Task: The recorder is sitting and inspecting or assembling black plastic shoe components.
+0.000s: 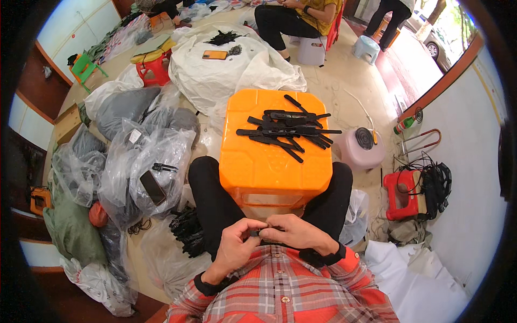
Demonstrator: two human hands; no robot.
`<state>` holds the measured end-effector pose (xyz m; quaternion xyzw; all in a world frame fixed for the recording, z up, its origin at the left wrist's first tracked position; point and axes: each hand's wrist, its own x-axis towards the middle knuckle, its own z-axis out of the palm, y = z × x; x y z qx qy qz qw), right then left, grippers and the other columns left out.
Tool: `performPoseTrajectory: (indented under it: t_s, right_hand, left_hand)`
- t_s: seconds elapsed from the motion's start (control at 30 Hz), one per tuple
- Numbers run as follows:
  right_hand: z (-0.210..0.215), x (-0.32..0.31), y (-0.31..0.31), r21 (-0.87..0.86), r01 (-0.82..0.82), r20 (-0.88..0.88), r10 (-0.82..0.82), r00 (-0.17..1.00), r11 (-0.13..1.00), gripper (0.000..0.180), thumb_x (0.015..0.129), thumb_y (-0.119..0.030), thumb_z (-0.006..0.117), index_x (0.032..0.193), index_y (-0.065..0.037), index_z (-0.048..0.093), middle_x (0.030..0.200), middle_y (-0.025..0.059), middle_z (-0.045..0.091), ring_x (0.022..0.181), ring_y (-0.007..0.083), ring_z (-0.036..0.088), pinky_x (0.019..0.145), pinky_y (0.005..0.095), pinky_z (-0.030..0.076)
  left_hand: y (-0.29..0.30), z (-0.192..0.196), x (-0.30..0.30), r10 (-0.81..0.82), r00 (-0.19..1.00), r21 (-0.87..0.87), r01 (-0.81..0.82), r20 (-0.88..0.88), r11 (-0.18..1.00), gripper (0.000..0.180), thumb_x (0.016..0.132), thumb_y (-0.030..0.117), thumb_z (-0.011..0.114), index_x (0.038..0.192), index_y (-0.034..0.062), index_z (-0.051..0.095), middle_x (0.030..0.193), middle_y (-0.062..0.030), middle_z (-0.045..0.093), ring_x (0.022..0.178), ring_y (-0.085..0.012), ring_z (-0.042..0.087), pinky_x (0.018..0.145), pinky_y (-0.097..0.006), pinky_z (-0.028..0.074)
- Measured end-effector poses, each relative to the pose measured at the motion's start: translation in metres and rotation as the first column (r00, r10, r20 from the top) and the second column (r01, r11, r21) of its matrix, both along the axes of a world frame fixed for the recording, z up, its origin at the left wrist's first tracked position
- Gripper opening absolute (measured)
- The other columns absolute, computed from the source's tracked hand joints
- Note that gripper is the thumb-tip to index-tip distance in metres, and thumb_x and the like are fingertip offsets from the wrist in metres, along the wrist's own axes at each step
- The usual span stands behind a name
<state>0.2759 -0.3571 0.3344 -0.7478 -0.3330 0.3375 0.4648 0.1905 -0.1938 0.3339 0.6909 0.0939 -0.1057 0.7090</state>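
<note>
Close to my plaid shirt, my left hand (237, 243) and my right hand (296, 233) meet with bent fingers pinched together. A small dark strip (254, 233) shows between the fingertips; most of it is hidden by them. Just ahead, between my knees, stands an orange plastic stool (242, 167). On its top lies a loose, crisscrossed pile of black straps (288, 129). Beside my left knee, a bundle of similar black pieces (188, 231) rests in a clear plastic bag.
Stuffed clear bags (121, 167) crowd the left, with a dark phone (153, 187) on one. A white sheet (215, 72) ahead holds another phone (215, 55) and black pieces. Right are a pinkish container (358, 153) and a red stool (396, 196). A seated person (296, 21) is beyond.
</note>
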Motion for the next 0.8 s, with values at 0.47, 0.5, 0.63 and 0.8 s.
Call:
performPoseTrajectory:
  t_s: [0.47, 0.5, 0.63, 0.8]
  right_hand:
    - [-0.023, -0.016, 0.005, 0.336, 0.365, -0.797, 0.056, 0.602, 0.868, 0.023, 0.091, -0.023, 0.049, 0.090, -0.001, 0.054, 0.080, 0.0036, 0.056, 0.072, 0.0104, 0.054, 0.068, 0.0242, 0.043]
    - [-0.015, -0.019, 0.010, 0.278, 0.434, -0.719, -0.115, 0.686, 0.857, 0.022, 0.091, -0.023, 0.048, 0.095, -0.002, 0.053, 0.084, 0.0038, 0.055, 0.072, 0.0099, 0.053, 0.069, 0.0239, 0.044]
    - [0.010, -0.013, 0.006, 0.216, 0.392, -0.630, -0.179, 0.756, 0.895, 0.023, 0.091, -0.021, 0.048, 0.106, -0.004, 0.049, 0.095, 0.0040, 0.052, 0.075, 0.0085, 0.052, 0.069, 0.0216, 0.044]
    - [-0.009, -0.016, 0.007, 0.218, 0.493, -0.790, -0.144, 0.595, 0.842, 0.020, 0.090, -0.021, 0.051, 0.100, -0.003, 0.053, 0.086, 0.0020, 0.054, 0.071, 0.0082, 0.050, 0.066, 0.0202, 0.042]
  left_hand:
    - [0.006, -0.011, 0.019, 0.059, 0.994, -0.466, -0.009, 0.092, 0.885, 0.029, 0.075, -0.004, 0.065, 0.102, -0.0015, 0.055, 0.088, -0.0059, 0.057, 0.078, -0.0116, 0.058, 0.070, -0.023, 0.049]
    - [0.009, -0.017, 0.019, 0.076, 0.988, -0.367, -0.021, 0.136, 0.930, 0.025, 0.075, -0.004, 0.065, 0.098, -0.0019, 0.055, 0.086, -0.0065, 0.059, 0.075, -0.0116, 0.058, 0.068, -0.023, 0.049]
    - [0.013, -0.008, 0.020, 0.040, 0.998, -0.315, -0.022, 0.050, 0.949, 0.018, 0.075, -0.001, 0.066, 0.091, -0.0019, 0.058, 0.081, -0.0069, 0.062, 0.069, -0.0103, 0.059, 0.063, -0.022, 0.049]
    - [0.010, -0.018, 0.017, 0.059, 0.995, -0.318, -0.080, -0.075, 0.945, 0.019, 0.074, 0.001, 0.069, 0.090, -0.0017, 0.060, 0.080, -0.0069, 0.064, 0.067, -0.0099, 0.059, 0.060, -0.020, 0.047]
